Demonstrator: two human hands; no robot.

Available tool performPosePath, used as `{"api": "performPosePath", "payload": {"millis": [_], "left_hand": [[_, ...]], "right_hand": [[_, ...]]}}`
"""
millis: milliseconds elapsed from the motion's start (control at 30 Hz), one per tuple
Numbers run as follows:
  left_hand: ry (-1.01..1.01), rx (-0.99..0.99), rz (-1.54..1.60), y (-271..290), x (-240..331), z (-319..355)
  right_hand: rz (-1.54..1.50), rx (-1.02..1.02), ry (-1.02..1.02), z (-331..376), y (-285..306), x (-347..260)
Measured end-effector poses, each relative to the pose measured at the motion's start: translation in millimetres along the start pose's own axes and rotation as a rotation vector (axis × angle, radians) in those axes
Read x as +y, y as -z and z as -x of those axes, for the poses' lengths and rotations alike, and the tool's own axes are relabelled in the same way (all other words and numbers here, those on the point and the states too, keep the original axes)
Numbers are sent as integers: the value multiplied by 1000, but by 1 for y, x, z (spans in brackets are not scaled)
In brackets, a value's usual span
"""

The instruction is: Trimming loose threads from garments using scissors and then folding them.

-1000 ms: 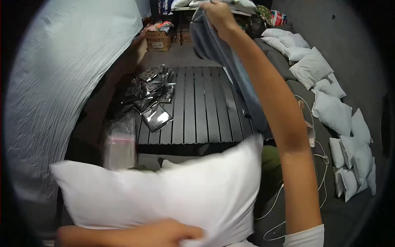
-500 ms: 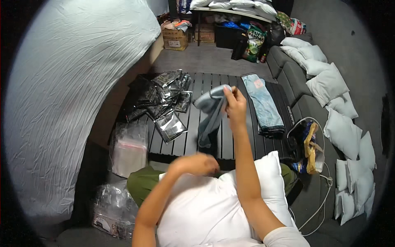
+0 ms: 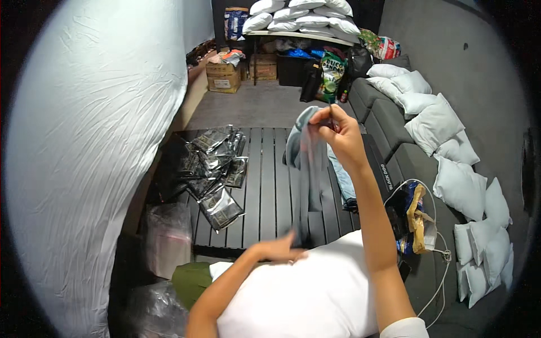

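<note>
Dark slatted table carries black packets left, grey sofa right, white pillows stacked far; right hand pinches grey-blue cloth, left hand blurred, openness and grip unclear.

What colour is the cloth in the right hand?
The cloth is mostly blue-grey, best seen in the head view.

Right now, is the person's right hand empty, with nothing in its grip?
No, the right hand grips the upper end of a grey-blue cloth, which hangs down from it.
</note>
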State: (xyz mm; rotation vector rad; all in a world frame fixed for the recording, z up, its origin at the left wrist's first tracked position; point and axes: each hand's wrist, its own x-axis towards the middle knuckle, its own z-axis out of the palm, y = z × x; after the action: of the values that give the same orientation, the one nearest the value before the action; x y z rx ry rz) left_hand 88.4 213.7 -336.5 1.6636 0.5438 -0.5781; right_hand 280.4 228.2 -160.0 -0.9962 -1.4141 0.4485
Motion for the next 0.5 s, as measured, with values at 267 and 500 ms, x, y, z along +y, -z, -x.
{"api": "performPosePath", "payload": {"millis": [267,500], "left_hand": [[179,435,-365,-42,8,192],[653,1045,58,-119,-55,330]], "right_hand": [[274,108,86,9,54,-12],[397,117,332,16,52,-17]]}}
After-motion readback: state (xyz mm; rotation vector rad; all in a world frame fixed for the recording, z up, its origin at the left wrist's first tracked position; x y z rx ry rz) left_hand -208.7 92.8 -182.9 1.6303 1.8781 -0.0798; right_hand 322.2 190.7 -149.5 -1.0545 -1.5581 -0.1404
